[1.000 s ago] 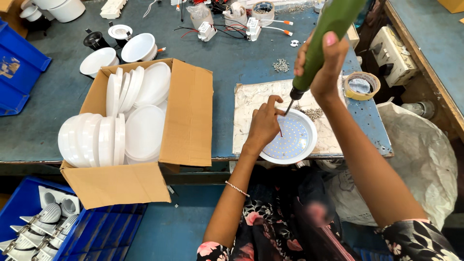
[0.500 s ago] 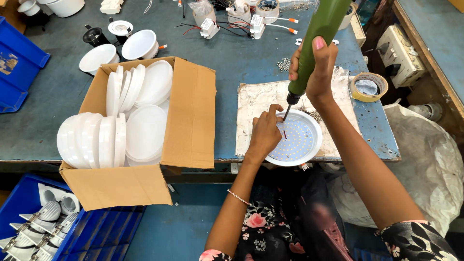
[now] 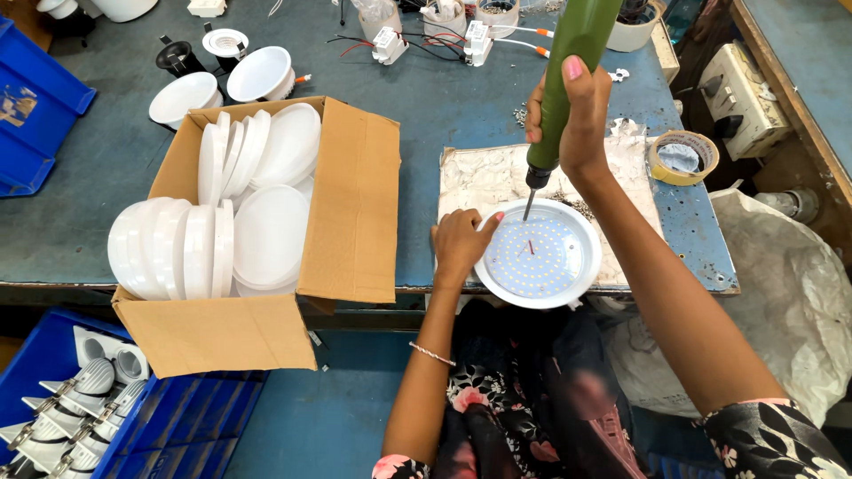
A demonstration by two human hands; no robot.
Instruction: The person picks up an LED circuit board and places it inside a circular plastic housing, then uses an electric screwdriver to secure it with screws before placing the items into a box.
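**A:** Lamp (image 3: 538,258) — where is it?

**B:** Flat on the mat (image 3: 484,182) at the bench's (image 3: 426,98) front edge, right in front of the person. Round white rim, dotted disc inside, face up.

**A:** Left hand (image 3: 460,244)?

**B:** Rests on the lamp's left rim, fingers curled, one fingertip over the edge. Steadying touch, not a full clamp. Thin bracelet on that wrist.

**A:** Right hand (image 3: 577,111)?

**B:** Closed tight round a green screwdriver (image 3: 568,62), held near upright, slightly tilted. Bit (image 3: 528,206) points down over the disc's upper left part. Can't tell if the tip touches the disc.

**A:** Anything on the disc?

**B:** A small reddish mark near the middle, just below the bit. Too small to tell what.

**A:** Left of the lamp?

**B:** Open box (image 3: 266,222), flaps out, packed with white covers (image 3: 226,213), some on edge, some lying flat. It overhangs the bench front.

**A:** Behind it?

**B:** Two white bowls (image 3: 222,84), a black ring part, loose wires (image 3: 426,44) and white connectors at the far edge.

**A:** Right side?

**B:** Tape roll (image 3: 682,157) just beside the mat. Pale sack (image 3: 790,293) beyond the bench corner.

**A:** Below?

**B:** Blue crate (image 3: 160,417) on the floor at lower left, white fittings with metal clips in it. Another blue bin (image 3: 35,106) at far left.
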